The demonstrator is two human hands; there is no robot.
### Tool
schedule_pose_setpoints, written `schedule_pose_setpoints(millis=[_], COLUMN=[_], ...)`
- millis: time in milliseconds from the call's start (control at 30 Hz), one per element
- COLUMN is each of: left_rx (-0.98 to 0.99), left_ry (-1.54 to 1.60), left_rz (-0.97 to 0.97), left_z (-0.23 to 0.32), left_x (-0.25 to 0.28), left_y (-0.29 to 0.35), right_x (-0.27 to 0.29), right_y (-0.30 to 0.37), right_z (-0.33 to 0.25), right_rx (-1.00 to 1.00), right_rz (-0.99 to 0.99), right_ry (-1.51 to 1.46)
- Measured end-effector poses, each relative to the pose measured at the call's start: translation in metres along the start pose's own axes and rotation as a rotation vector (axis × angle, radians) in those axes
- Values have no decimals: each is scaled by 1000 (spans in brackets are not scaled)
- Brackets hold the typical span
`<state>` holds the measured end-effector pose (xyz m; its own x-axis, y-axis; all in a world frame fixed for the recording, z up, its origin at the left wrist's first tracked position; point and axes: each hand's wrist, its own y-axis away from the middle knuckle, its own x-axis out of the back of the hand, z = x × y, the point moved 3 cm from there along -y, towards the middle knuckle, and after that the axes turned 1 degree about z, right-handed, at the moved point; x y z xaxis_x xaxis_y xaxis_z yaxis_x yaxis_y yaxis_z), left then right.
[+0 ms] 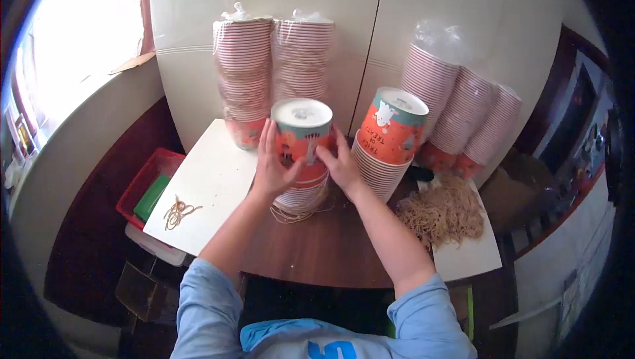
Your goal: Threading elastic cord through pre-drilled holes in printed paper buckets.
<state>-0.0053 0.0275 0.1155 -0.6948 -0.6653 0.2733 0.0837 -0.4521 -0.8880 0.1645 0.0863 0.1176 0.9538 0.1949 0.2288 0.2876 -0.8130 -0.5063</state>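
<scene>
An upside-down paper tub (303, 135), orange and teal with a white base, tops a short stack of nested paper tubs (301, 200) in front of me. My left hand (272, 168) presses its left side, fingers pointing up and thumb across the front. From the right, my right hand (338, 166) grips the same tub with the thumb on its front. Loops of tan string (291, 216) lie around the foot of this stack. Just right of it, a second inverted stack of tubs (381, 167) leans slightly, with another printed tub (394, 127) on top.
Tall plastic-wrapped stacks of tubs (243, 74) stand at the back left, more wrapped stacks (430, 84) at the back right. A heap of tan strings (450, 213) lies on the right; a few strings (178, 213) lie left. A red crate (142, 177) sits beyond the table's left edge.
</scene>
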Motion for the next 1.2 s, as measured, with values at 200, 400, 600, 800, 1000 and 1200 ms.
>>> schedule_pose_setpoints(millis=[200, 400, 600, 800, 1000, 1200], left_rx=[201, 286, 218, 162, 160, 166], left_ry=[-3, -242, -314, -315, -349, -342], left_rz=[-147, -314, -376, -431, -433, -411], left_z=[4, 30, 46, 48, 49, 46], left_x=[-3, 26, 17, 14, 15, 15], left_y=[63, 144, 155, 157, 159, 161], right_x=[9, 104, 159, 171, 166, 186], right_y=[41, 48, 0, -33, -47, -57], right_z=[19, -84, -102, -92, -93, -92], right_rx=[39, 508, 384, 198, 84, 201], right_rz=[-40, 326, 275, 93, -9, 47], right_ry=[285, 996, 1239, 986, 1056, 1001])
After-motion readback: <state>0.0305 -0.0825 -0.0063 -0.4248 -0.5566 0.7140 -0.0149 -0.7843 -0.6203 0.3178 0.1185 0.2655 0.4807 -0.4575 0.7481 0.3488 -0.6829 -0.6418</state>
